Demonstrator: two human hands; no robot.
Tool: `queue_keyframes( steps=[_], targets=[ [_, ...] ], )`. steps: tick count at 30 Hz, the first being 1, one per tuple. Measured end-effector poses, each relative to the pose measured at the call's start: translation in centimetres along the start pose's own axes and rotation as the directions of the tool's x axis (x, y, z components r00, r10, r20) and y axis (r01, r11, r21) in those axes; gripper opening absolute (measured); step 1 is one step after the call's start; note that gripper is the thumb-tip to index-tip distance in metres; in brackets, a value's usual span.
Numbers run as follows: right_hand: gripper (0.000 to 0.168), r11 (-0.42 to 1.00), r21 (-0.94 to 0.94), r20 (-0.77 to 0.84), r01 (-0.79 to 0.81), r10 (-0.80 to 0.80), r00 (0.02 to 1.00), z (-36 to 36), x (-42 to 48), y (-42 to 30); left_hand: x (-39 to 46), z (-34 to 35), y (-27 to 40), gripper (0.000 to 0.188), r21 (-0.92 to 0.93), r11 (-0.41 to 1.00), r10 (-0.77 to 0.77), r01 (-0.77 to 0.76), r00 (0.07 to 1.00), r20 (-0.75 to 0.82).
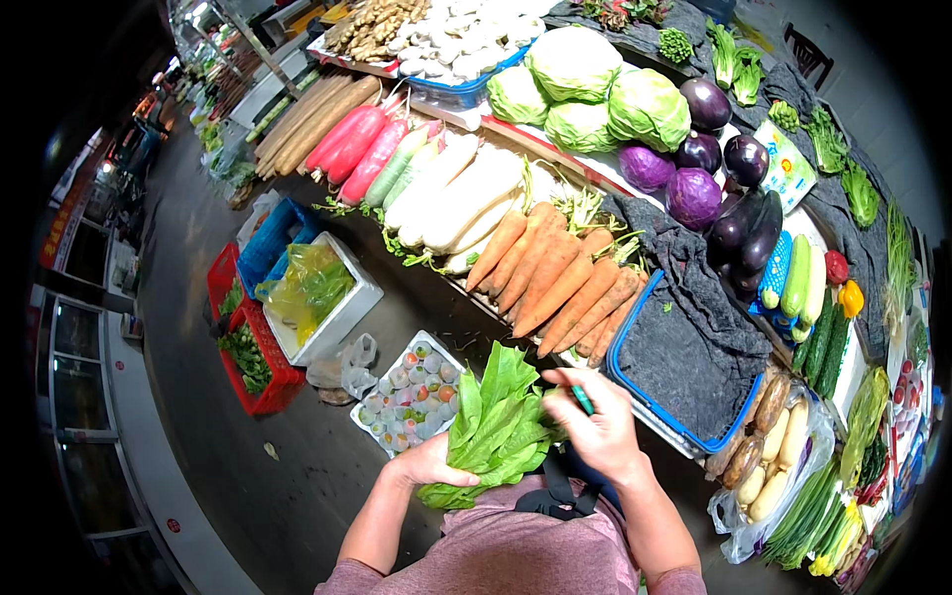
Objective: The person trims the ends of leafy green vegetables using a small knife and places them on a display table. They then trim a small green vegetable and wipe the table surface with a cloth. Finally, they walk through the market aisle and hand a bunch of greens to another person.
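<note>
My left hand [439, 465] is closed around a bunch of leafy green lettuce [497, 420], its thumb lying across the leaves. The bunch is held in front of my body, its leaf tips towards the stall. At the right end of the bunch, my right hand [595, 424] grips a small tool with a green handle [582, 400]; its working end is hidden. Just beyond the hands, a row of orange carrots [554, 279] lies on the stall's edge.
A white tray of wrapped round fruit [413, 387] stands low on the left, near a foam box [349, 297] and red crates [271, 372]. A blue-rimmed tray lined with dark cloth [684, 372] is at the right. Cabbages [576, 63] and eggplants [758, 238] lie farther back.
</note>
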State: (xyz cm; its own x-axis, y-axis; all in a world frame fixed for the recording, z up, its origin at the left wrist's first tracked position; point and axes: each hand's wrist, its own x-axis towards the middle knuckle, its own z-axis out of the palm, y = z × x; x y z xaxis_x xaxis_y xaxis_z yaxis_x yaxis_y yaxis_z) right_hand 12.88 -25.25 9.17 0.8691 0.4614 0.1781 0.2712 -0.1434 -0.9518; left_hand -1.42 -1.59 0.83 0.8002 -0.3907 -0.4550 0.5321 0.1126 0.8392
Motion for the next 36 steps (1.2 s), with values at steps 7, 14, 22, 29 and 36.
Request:
queue_keyframes(
  steps=[7,14,22,29,36],
  targets=[
    [0.017,0.992,0.112,-0.262,-0.062,0.09,0.961,1.4,0.8,2.3,-0.4,-0.6,-0.4,0.079,0.204,0.979,-0.013,0.008,1.0,0.025],
    [0.029,0.88,0.263,-0.221,-0.396,0.454,0.863,-3.3,-1.4,4.2,-2.3,-0.9,0.1,0.08,0.275,0.958,0.093,-0.083,0.995,-0.025],
    [0.017,0.901,0.056,-0.144,-0.43,0.434,0.889,-3.3,-4.6,7.1,-3.0,-1.6,1.1,0.071,0.283,0.956,0.099,-0.079,0.993,-0.058],
    [0.029,0.844,0.309,0.146,-0.437,0.413,0.899,-2.9,-0.1,3.1,-2.4,-1.4,3.0,0.044,0.513,0.859,-0.026,0.008,0.999,0.029],
    [0.021,0.866,0.251,0.318,-0.433,0.349,0.882,0.0,1.8,2.5,-2.2,-0.3,2.9,0.04,0.502,0.864,-0.003,-0.034,0.997,0.072]
  ],
)
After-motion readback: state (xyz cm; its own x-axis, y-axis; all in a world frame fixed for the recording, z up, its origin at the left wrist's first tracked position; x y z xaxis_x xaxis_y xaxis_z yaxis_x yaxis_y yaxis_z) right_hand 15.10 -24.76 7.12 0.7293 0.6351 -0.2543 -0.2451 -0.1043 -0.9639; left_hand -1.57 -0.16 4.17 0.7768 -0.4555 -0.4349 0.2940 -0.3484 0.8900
